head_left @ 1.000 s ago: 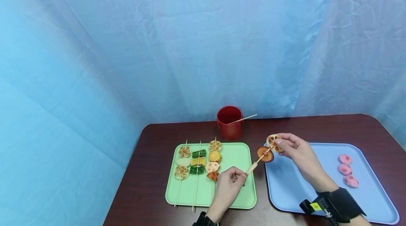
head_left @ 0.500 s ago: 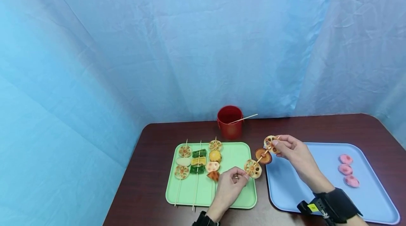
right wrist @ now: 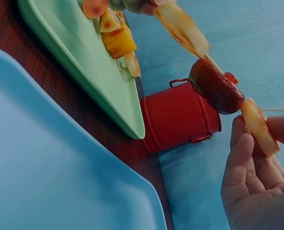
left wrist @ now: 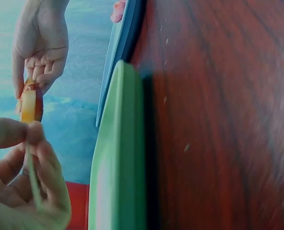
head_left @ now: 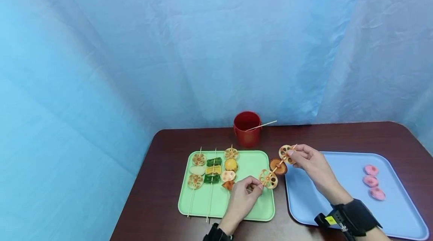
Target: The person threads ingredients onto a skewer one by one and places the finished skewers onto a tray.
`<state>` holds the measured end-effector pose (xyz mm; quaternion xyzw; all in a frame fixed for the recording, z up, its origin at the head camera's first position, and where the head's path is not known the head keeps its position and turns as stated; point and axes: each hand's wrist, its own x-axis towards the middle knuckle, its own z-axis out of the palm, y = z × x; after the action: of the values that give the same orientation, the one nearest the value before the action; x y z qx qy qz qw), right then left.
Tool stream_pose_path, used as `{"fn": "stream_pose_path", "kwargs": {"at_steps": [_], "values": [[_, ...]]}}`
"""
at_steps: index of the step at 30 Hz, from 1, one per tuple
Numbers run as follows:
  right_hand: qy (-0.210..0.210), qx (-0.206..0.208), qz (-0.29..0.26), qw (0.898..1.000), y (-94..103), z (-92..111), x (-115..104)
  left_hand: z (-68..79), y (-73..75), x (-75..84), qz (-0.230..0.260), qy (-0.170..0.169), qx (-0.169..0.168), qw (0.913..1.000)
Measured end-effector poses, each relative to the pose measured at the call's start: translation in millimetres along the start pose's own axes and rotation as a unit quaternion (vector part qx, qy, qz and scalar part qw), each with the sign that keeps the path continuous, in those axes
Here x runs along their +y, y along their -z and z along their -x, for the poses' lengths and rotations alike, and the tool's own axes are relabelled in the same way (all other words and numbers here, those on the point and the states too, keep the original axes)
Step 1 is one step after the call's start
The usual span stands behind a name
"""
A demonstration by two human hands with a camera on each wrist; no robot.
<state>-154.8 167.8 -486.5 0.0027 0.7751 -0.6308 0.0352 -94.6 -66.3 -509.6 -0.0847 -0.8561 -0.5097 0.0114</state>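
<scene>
In the head view my left hand pinches the lower part of a bamboo skewer, just below a lotus root slice. A brown mushroom slice is threaded further up. Near the skewer's tip my right hand pinches a second lotus root slice between thumb and fingers, and the tip pokes out beyond it. The pieces hang in the air over the gap between the green tray and the blue tray. My left palm hides much of the stick's lower end.
Three loaded skewers lie side by side on the green tray's left, including one with green and yellow pieces. Several pink slices lie on the blue tray. Behind stands a red bucket with a thin stick leaning out.
The near lotus root slice has turned from edge-on to face the head camera. Both hands keep their hold; the right hand and the threaded pieces have shifted slightly left.
</scene>
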Motion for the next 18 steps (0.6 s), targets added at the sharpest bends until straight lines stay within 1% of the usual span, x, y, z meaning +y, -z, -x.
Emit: {"fn": "stream_pose_path", "kwargs": {"at_steps": [2, 3, 6, 8, 12, 15, 18], "values": [[0.006, -0.006, 0.003, 1.000, -1.3, -1.5, -0.4, -0.6, 3.5, -0.4, -0.038, -0.021, 0.003, 0.9990], [0.007, -0.009, 0.002, 1.000, -2.1, -2.4, -0.8, -0.6, 5.2, -0.5, -0.050, -0.027, 0.004, 0.9984], [0.010, -0.019, -0.001, 1.000, -5.6, -5.7, -2.8, -0.1, 9.0, -1.4, -0.064, -0.029, 0.001, 0.9975], [0.010, -0.026, -0.001, 1.000, -8.6, -7.8, -4.3, 0.8, 10.6, -2.2, -0.062, -0.020, -0.003, 0.9979], [0.006, -0.050, 0.002, 0.999, -13.0, -10.5, -5.5, 3.5, 13.7, -3.7, -0.049, 0.016, -0.010, 0.9986], [0.000, -0.073, 0.001, 0.997, -13.3, -10.5, -4.7, 6.2, 17.2, -5.7, -0.038, 0.041, -0.005, 0.9984], [-0.001, -0.082, 0.004, 0.997, -11.5, -9.3, -3.7, 9.4, 21.3, -8.3, -0.039, 0.052, 0.008, 0.9978]]}}
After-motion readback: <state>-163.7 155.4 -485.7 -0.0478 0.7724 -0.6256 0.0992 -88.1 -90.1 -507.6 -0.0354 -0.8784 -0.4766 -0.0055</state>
